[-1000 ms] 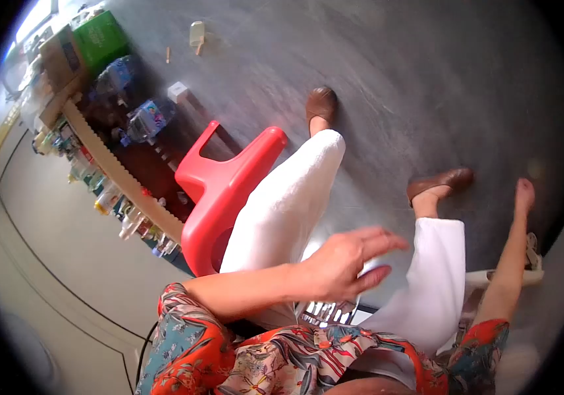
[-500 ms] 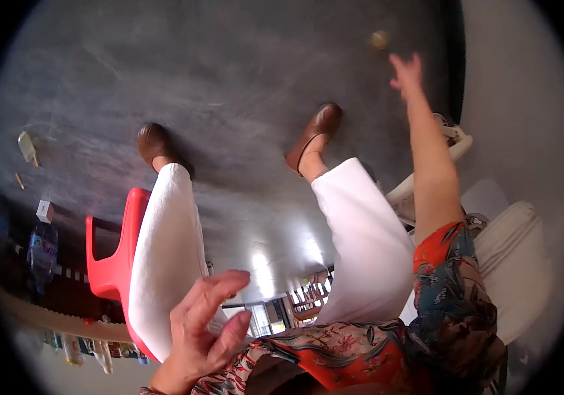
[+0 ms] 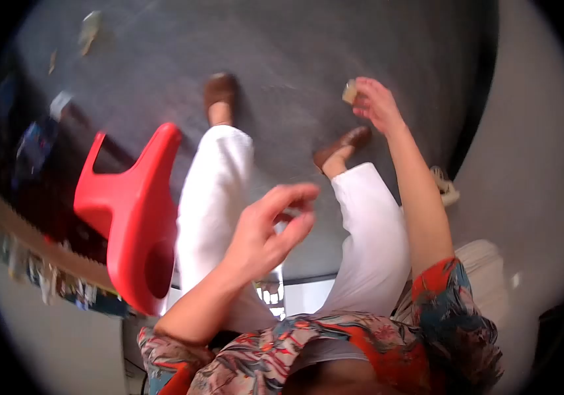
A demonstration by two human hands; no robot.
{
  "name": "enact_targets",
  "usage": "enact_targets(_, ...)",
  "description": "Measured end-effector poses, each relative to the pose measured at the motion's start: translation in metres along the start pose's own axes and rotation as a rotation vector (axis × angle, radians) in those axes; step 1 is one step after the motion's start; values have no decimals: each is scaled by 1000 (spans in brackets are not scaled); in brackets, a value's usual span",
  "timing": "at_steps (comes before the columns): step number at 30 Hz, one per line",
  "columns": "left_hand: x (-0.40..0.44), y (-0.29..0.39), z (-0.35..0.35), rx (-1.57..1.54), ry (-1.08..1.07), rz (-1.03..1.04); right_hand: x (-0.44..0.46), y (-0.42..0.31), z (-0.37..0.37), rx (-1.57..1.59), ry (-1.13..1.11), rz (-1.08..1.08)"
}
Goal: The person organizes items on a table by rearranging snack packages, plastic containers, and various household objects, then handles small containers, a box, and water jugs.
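Observation:
My right hand (image 3: 377, 105) is stretched out low over the floor, its fingers closed around a small clear jar (image 3: 349, 92) with a yellowish look; blur hides its details. Just below it is my right brown shoe (image 3: 344, 146). My left hand (image 3: 275, 227) hovers in front of my body, above the space between my white trouser legs. Its fingers are curved, with thumb and fingertips apart and nothing visible between them.
A red plastic stool (image 3: 140, 197) stands beside my left leg. On the floor at upper left lie a pale paddle-shaped thing with a wooden handle (image 3: 89, 31) and a small stick (image 3: 52, 62). Nearby are a white box (image 3: 61, 104) and a plastic bottle (image 3: 35, 145).
My right hand has gripped the jar from the floor and brought it nearer my body. My left hand has moved up and right. The view has shifted, showing more of the stool.

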State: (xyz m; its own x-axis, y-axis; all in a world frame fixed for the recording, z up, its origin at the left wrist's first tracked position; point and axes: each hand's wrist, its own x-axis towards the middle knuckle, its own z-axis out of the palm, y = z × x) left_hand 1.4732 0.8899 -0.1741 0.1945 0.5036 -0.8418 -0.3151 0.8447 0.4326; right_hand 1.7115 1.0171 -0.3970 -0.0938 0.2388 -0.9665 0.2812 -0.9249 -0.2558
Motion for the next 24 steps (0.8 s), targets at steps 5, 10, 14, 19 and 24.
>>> enact_targets(5, 10, -14, -33, -584, 499, -19, -92, -60, 143, -413, -372, -59)
enact_targets(10, 23, -19, -88, -1004, 331, 130, -160, -88, 247, -992, -518, -437)
enact_targets(14, 22, 12, -129, -1240, 148, 267, -175, -131, 306, -1247, -413, -536)
enact_targets(19, 36, 17, -179, -1472, 46, 320, -173, -170, 371, -1226, -346, -582)
enact_targets(24, 51, 25, -223, -1625, 128, 327, -146, -192, 415, -981, -242, -530)
